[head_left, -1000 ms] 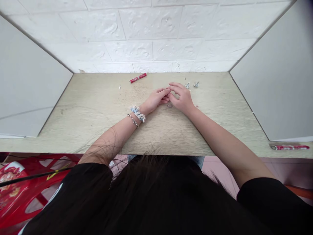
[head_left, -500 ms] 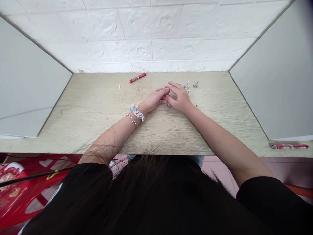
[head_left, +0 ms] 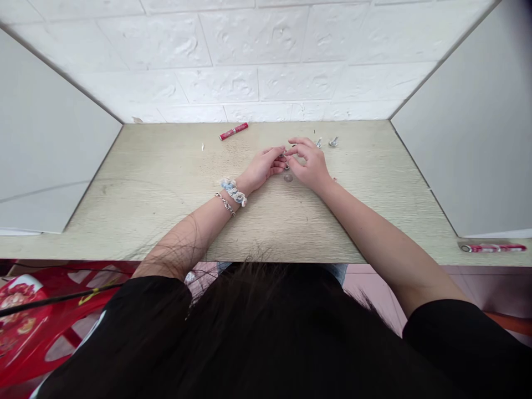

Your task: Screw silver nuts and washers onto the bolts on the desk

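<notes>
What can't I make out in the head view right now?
In the head view:
- Small item at the left hand: too small, partly covered by fingers.
- Metal pieces beyond the right hand: partly hidden by it, count unclear.
- Lettering on the red tube near the wall: too small.
- Red chair: cut off by the left edge.

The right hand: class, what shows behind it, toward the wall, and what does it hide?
Just behind the right hand, small silvery pieces show only in part; a separate silvery piece sits farther right, in view. Anything directly beneath the hand is covered.
</notes>
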A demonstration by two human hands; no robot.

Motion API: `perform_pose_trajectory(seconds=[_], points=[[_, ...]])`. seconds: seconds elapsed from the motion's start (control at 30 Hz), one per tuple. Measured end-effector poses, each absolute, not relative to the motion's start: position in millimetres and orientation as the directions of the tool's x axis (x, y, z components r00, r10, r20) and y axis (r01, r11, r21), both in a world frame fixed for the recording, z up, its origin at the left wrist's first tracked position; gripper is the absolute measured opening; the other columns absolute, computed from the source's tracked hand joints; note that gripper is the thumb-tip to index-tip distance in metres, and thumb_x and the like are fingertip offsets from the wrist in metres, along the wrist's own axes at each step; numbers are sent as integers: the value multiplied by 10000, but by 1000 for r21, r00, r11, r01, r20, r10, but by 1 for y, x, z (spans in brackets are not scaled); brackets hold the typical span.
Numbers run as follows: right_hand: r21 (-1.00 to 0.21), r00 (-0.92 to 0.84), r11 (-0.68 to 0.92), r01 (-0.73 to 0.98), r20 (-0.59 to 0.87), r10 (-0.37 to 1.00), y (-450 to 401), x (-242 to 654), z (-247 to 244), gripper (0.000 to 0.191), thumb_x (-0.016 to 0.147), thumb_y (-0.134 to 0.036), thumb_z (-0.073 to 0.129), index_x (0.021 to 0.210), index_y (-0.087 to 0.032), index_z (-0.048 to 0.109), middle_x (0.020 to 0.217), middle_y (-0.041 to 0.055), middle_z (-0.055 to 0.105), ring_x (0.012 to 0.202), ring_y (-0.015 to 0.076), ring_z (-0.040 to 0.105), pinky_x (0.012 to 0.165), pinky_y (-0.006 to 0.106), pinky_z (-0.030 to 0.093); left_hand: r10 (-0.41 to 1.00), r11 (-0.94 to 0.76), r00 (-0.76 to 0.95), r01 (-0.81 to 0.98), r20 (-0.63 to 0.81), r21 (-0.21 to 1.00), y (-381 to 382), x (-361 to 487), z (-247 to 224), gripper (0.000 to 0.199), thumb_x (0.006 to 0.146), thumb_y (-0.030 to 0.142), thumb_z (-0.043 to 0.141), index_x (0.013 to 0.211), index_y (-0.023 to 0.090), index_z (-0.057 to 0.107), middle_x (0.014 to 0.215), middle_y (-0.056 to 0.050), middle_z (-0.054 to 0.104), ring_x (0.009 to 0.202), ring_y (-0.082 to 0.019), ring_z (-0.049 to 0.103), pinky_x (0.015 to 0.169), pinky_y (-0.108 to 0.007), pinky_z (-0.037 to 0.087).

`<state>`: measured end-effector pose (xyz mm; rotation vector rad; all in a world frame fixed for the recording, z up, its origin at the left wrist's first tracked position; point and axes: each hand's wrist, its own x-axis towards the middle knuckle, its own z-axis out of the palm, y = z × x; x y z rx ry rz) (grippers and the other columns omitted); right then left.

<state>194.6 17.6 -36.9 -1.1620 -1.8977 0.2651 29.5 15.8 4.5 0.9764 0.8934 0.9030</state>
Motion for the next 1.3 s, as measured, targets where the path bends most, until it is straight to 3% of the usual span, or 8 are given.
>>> perform_pose_trajectory(seconds=[0.1,0.27,0.53,0.73,1.07,1.3], points=[[-566,-184,551,614,576,797,14,192,-34,200,872,-326,542,951,-234,702,1263,125,708,1203,323,658,1016,559,565,911,296,357,-224,-205,928,16,29,5,274,1050,262,604,806,141,634,706,9,642,600,-58,597,636,-174,504],[-560,-201,559,611,574,794,12,189,-31,272,852,-327,536,1050,-231,695,1227,126,724,1168,317,657,997,539,574,906,322,352,-221,-233,920,14,30,9,249,1059,239,571,843,141,647,707,17,626,592,-49,590,632,-150,498],[-525,-279,593,610,558,782,17,190,-35,338,820,-252,537,1111,-200,702,1222,136,729,1196,330,648,1102,556,508,899,322,379,-238,-217,916,16,29,5,220,1054,224,576,870,131,652,733,11,639,621,-57,605,652,-164,513],[-532,-292,584,613,535,793,16,189,-35,328,830,-276,539,1113,-192,682,1111,126,736,1065,308,660,986,498,536,909,300,365,-235,-202,924,17,29,2,206,1014,264,664,856,133,658,747,2,646,644,-71,619,662,-181,517],[-585,-278,564,583,509,815,15,188,-32,328,801,-285,534,1086,-190,663,1083,112,740,1003,278,660,896,440,541,914,275,360,-204,-189,940,14,31,5,255,1066,235,564,848,130,645,712,13,629,608,-56,596,637,-163,503],[-644,-268,511,570,442,856,11,189,-27,220,780,-278,534,972,-207,617,957,81,731,880,249,648,814,414,525,881,174,454,-54,-131,983,9,35,7,205,1046,125,526,868,116,625,716,21,616,608,-70,613,651,-200,528]])
